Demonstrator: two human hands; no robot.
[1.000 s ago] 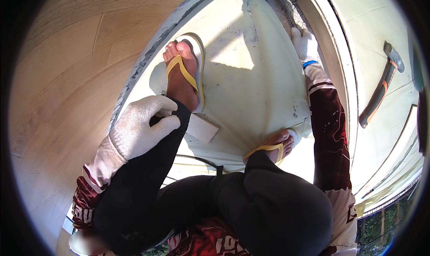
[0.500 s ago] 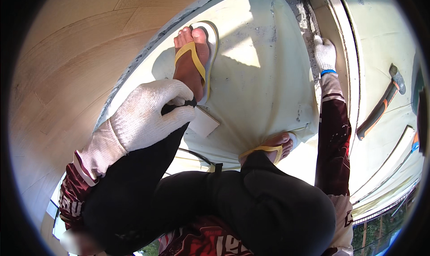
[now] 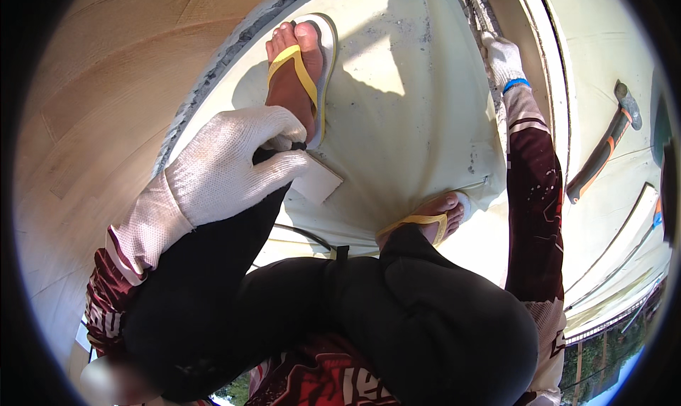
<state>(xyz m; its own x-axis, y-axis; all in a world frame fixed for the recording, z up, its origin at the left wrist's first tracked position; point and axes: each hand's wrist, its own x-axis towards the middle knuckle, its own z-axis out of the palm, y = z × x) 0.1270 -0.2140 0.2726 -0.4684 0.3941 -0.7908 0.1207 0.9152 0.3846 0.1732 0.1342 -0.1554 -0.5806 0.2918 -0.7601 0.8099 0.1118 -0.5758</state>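
My left hand [image 3: 230, 161], in a white knit glove, is closed around the lower end of my black trouser leg [image 3: 273, 207], its thumb and fingers just above the ankle. At the upper right, my right hand [image 3: 504, 58], gloved too with a blue band at the wrist, reaches into a rough, debris-strewn channel [image 3: 477, 12] beside a pale frame strip [image 3: 543, 47]. Its fingers are curled; what they hold, if anything, is too small to make out.
A pale creased sheet [image 3: 397, 143] covers the floor under my sandalled feet. A small white tile-like piece [image 3: 319, 182] lies by my left foot. Right of the frame rests a hammer [image 3: 606, 143] with a black and orange handle. Wood-look flooring [image 3: 106, 101] spreads at the left.
My right hand has moved slightly farther along the channel, away from me. My left hand keeps its grip on the trouser leg. The whole view has shifted a little.
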